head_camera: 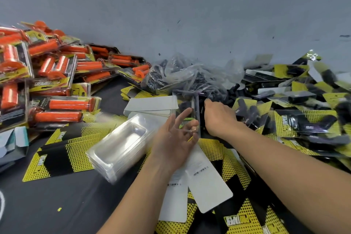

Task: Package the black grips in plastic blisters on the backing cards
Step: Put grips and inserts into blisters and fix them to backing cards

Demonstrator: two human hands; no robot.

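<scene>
While finished black-grip packs heap at right, the left hand pinches a clear plastic blister upright; the right hand reaches into loose black rubber grips, its grip hidden. Yellow-and-black backing cards lie unused.

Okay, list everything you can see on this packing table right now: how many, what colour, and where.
orange grip packs: many, orange, heaped far left
black grip packs: many, black, heaped at right
plastic bag: one, clear, centre back
loose black handlebar grips: many, black, in and beside the plastic bag
blister stack: one, clear, left of centre
single blister: one, clear, held upright at centre
backing cards: many, yellow-black or white, spread across the foreground
small carton: one, white and teal, left edge
table: one, black, under everything
left grip: one, the person's left hand, holding the single blister
right grip: one, right hand, among the loose black handlebar grips, fingers hidden
</scene>
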